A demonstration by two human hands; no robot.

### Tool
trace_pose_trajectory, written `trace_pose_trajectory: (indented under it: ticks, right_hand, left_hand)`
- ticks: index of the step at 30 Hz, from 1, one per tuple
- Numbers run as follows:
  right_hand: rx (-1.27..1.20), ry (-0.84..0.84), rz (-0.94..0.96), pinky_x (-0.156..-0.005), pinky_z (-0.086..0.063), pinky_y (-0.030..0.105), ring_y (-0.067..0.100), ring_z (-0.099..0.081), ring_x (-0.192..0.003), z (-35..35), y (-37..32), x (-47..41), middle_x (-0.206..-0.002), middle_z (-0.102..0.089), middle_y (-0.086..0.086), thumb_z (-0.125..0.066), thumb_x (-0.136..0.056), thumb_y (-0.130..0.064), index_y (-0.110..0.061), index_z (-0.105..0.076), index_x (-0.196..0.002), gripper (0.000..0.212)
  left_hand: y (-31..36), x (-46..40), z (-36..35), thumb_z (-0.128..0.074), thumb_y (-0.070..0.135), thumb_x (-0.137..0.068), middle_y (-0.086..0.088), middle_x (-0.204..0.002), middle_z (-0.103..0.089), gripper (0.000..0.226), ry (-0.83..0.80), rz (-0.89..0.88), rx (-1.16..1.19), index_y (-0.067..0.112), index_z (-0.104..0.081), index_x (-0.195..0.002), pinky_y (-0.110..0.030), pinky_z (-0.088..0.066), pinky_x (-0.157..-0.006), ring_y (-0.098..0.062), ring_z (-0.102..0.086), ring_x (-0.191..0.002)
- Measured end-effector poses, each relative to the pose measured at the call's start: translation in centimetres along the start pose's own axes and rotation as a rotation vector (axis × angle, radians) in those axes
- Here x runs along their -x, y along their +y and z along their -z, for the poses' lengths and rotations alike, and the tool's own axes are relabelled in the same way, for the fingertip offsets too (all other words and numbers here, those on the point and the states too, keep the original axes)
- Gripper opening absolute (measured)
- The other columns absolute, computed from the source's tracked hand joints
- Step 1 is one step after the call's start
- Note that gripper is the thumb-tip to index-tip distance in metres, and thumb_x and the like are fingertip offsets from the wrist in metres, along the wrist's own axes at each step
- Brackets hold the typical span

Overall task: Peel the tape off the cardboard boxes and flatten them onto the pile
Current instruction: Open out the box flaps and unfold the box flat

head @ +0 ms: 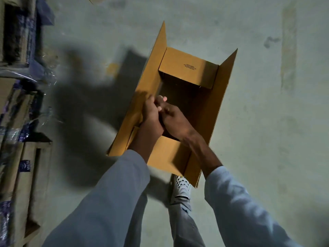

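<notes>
An open cardboard box [192, 97] fills the centre of the frame, seen from above, its four flaps spread and its dark inside showing. The far short flap, toward the top of the frame, carries a small line of print. The box is over a grey concrete floor [267, 122]; whether it rests there or is held up cannot be told.

Both hands meet over the box's left long flap, just left of centre. The left hand [151, 115] is curled, its fingers against that flap's inner edge. The right hand [173, 120] touches the left, fingers bent and pinched together; what they grip is blurred and cannot be told. No tape can be made out.

Pale sleeves reach in from the bottom. A white shoe [181, 188] stands below the box. Wrapped shelves [19, 50] line the left edge.
</notes>
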State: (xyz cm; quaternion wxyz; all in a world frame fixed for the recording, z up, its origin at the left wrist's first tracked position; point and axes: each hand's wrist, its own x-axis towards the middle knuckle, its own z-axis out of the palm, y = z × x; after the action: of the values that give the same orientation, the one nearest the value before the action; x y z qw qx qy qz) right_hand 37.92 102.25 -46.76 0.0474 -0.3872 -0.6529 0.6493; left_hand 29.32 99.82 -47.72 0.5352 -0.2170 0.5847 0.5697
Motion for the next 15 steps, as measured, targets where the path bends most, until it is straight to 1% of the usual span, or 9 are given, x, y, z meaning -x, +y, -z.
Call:
trace_pose_trajectory:
  ticks: [2, 3, 5, 7, 8, 10, 11, 13, 15]
  right_hand:
    - [0.187, 0.103, 0.113, -0.088, -0.06, 0.039, 0.018, -0.07, -0.103, -0.3, 0.8, -0.4, -0.112, -0.074, 0.01, -0.053, -0.096, 0.005, -0.008, -0.072, -0.118, 0.032]
    - [0.245, 0.176, 0.132, -0.086, -0.06, 0.039, 0.016, -0.071, -0.1, -0.5, 0.9, -0.6, -0.108, -0.076, 0.006, -0.058, -0.09, 0.008, -0.01, -0.077, -0.11, 0.033]
    - [0.28, 0.3, 0.109, -0.081, -0.062, 0.037, 0.013, -0.073, -0.093, -0.7, 0.4, -0.9, -0.102, -0.078, 0.002, -0.063, -0.085, 0.011, -0.012, -0.08, -0.101, 0.032]
    - [0.246, 0.402, 0.033, -0.073, -0.063, 0.037, 0.012, -0.073, -0.082, -0.3, 0.2, -1.6, -0.095, -0.078, 0.001, -0.068, -0.086, 0.004, -0.013, -0.08, -0.094, 0.022]
    - [0.197, 0.476, -0.013, -0.072, -0.063, 0.038, 0.011, -0.073, -0.078, 0.1, 0.3, -2.1, -0.091, -0.078, 0.0, -0.071, -0.087, -0.001, -0.015, -0.08, -0.09, 0.017]
    - [0.014, 0.617, -0.083, -0.073, -0.063, 0.042, 0.011, -0.072, -0.073, 1.2, 0.6, -3.1, -0.08, -0.077, -0.002, -0.076, -0.087, -0.012, -0.019, -0.078, -0.079, 0.011]
    - [-0.086, 0.641, -0.085, -0.073, -0.062, 0.045, 0.013, -0.071, -0.071, 1.6, 0.7, -3.5, -0.077, -0.076, 0.0, -0.075, -0.089, -0.018, -0.019, -0.077, -0.076, 0.014]
    - [-0.207, 0.572, -0.053, -0.075, -0.059, 0.049, 0.021, -0.07, -0.074, 1.5, 0.5, -4.2, -0.08, -0.076, 0.01, -0.066, -0.097, -0.022, -0.014, -0.076, -0.076, 0.024]
    - [-0.273, 0.428, -0.034, -0.086, -0.06, 0.048, 0.027, -0.072, -0.091, 0.8, -0.3, -4.8, -0.096, -0.076, 0.014, -0.058, -0.1, -0.009, -0.015, -0.076, -0.09, 0.022]
  left_hand:
    - [0.3, -1.3, 0.6, -0.036, 0.05, -0.102, -0.01, -0.123, -0.067, 0.052, -0.02, 0.019, -0.031, 0.01, -0.063, -0.12, -0.04, -0.048, -0.097, -0.025, -0.063, -0.107]
    - [0.0, -1.4, 0.8, -0.036, 0.05, -0.102, -0.013, -0.123, -0.067, 0.052, -0.028, 0.036, -0.07, 0.01, -0.064, -0.119, -0.044, -0.048, -0.1, -0.028, -0.064, -0.109]
    - [-0.6, -0.9, 1.1, -0.036, 0.044, -0.103, -0.017, -0.115, -0.069, 0.049, -0.041, 0.043, -0.14, 0.007, -0.066, -0.117, -0.045, -0.053, -0.095, -0.031, -0.066, -0.106]
    - [-0.6, -0.8, 1.2, -0.038, 0.031, -0.105, -0.016, -0.111, -0.069, 0.038, -0.056, -0.013, -0.152, 0.006, -0.065, -0.116, -0.038, -0.057, -0.082, -0.027, -0.067, -0.102]
    - [-0.5, -0.8, 1.1, -0.039, 0.023, -0.106, -0.015, -0.112, -0.069, 0.033, -0.094, -0.048, -0.172, 0.005, -0.064, -0.119, -0.035, -0.057, -0.08, -0.026, -0.066, -0.103]
    - [0.0, -0.7, 0.9, -0.043, 0.009, -0.103, -0.012, -0.117, -0.069, 0.029, -0.174, -0.136, -0.266, 0.005, -0.063, -0.124, -0.033, -0.056, -0.086, -0.023, -0.066, -0.108]
    - [0.3, -0.7, 0.9, -0.05, 0.007, -0.101, -0.01, -0.117, -0.069, 0.027, -0.183, -0.189, -0.334, 0.006, -0.064, -0.124, -0.031, -0.056, -0.089, -0.02, -0.066, -0.108]
    - [0.8, -1.1, 0.9, -0.064, 0.007, -0.093, -0.006, -0.112, -0.072, 0.03, -0.107, -0.318, -0.444, 0.009, -0.066, -0.123, -0.026, -0.057, -0.082, -0.014, -0.069, -0.098]
    - [2.0, -2.1, 1.3, -0.072, 0.007, -0.087, -0.005, -0.104, -0.074, 0.032, 0.01, -0.465, -0.469, 0.01, -0.07, -0.119, -0.028, -0.059, -0.075, -0.012, -0.07, -0.086]
